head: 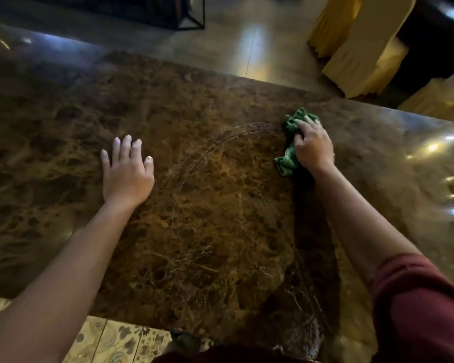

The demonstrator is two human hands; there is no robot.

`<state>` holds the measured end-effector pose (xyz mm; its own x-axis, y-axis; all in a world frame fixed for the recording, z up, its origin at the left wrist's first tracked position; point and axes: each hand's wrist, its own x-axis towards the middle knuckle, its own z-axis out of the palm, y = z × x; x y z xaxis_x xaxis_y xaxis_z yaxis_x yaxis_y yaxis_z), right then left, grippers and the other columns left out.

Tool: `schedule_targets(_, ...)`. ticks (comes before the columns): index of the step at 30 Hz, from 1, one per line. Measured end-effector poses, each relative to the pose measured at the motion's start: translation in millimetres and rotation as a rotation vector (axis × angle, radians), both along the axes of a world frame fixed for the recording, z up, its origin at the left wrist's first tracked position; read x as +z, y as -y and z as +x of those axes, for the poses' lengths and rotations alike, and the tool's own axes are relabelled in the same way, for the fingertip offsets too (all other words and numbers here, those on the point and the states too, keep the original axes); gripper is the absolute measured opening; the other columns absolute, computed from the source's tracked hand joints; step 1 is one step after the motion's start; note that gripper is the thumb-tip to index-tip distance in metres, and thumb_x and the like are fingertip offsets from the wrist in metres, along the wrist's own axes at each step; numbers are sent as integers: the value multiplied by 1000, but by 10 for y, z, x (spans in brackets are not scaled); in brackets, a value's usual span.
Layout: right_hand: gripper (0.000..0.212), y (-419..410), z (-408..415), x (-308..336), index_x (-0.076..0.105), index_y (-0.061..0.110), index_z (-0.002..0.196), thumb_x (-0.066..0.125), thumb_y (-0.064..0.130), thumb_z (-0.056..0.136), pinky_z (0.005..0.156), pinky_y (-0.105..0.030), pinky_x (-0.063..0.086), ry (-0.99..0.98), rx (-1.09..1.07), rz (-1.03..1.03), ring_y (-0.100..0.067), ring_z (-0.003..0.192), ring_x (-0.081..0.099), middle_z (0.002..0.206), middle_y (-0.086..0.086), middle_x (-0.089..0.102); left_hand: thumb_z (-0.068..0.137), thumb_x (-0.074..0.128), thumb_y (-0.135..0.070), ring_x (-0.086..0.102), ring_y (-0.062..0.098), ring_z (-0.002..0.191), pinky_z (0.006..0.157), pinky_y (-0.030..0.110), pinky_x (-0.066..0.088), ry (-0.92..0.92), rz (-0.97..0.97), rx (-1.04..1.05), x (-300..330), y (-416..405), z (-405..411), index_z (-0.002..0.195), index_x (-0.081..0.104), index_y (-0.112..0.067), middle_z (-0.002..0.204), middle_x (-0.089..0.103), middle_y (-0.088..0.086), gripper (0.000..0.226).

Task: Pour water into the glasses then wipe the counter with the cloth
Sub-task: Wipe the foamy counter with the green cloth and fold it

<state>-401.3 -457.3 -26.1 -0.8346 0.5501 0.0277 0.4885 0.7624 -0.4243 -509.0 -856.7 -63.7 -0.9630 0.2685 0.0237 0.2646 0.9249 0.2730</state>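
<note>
A crumpled green cloth (291,142) lies pressed on the brown marble counter (63,127) toward its far right. My right hand (313,146) covers the cloth and grips it against the stone. A thin curved streak of wet marks arcs across the counter to the left of the cloth. My left hand (127,171) rests flat on the counter with fingers spread, well left of the cloth and holding nothing. No glasses and no water vessel are in view.
Beyond the counter's far edge lies a shiny floor (249,35). Yellow-covered chairs (364,45) stand at the back right. A dark metal frame (192,19) stands at the back. Patterned flooring (116,341) shows below the near edge.
</note>
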Motion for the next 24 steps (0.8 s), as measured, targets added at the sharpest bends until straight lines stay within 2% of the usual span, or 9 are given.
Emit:
schedule_targets(3, 52, 145, -303, -10, 54, 17, 156, 52, 16, 104, 129, -42, 21, 57, 193, 53, -31, 160, 27, 171, -8, 36, 108, 33, -38, 7, 25, 159, 127, 49, 1, -20, 39, 17, -38, 3, -31, 157, 35, -13, 169, 22, 9, 55)
schedule_targets(7, 50, 577, -619, -11, 55, 22, 156, 52, 17, 106, 130, -40, 17, 59, 426, 77, -26, 161, 25, 171, -3, 36, 109, 36, -30, 11, 24, 158, 127, 46, 2, -34, 120, 25, -42, 27, -49, 155, 40, -11, 168, 26, 8, 51)
schedule_targets(11, 52, 1139, -697, -34, 56, 23, 155, 57, 14, 104, 131, -45, 18, 41, 684, 106, -28, 161, 27, 170, -5, 39, 107, 40, -13, 22, 24, 156, 127, 44, 7, -80, 247, 46, -12, 41, -36, 148, 51, -9, 163, 38, 9, 43)
schedule_targets(14, 53, 1537, -489, -32, 57, 21, 153, 60, 11, 101, 131, -49, 19, 45, 845, 99, -32, 160, 28, 169, -8, 40, 105, 39, -1, 32, 26, 152, 128, 43, 12, -91, 381, 75, 14, 78, -26, 137, 62, -6, 156, 48, 11, 40)
schedule_targets(17, 51, 1881, -112, -13, 61, 20, 150, 63, 11, 100, 130, -48, 17, 11, 973, 67, -33, 159, 31, 167, -8, 43, 103, 38, 3, 38, 28, 149, 127, 43, 16, -87, 456, 87, 43, 99, -25, 132, 66, -3, 150, 54, 14, 41)
schedule_targets(21, 50, 2292, 486, -19, 61, 23, 149, 63, 16, 100, 130, -48, 16, 5, 1099, 7, -29, 160, 28, 168, -4, 42, 103, 39, 3, 37, 31, 150, 126, 45, 16, -91, 416, 67, 72, 84, -8, 132, 66, -3, 151, 53, 16, 40)
schedule_targets(24, 47, 2465, 863, -12, 65, 21, 145, 64, 11, 99, 132, -47, 15, 7, 1119, -90, -28, 160, 28, 166, -3, 45, 104, 41, 1, 36, 31, 150, 126, 47, 16, -105, 379, 50, 74, 68, 13, 134, 65, -4, 153, 51, 16, 39)
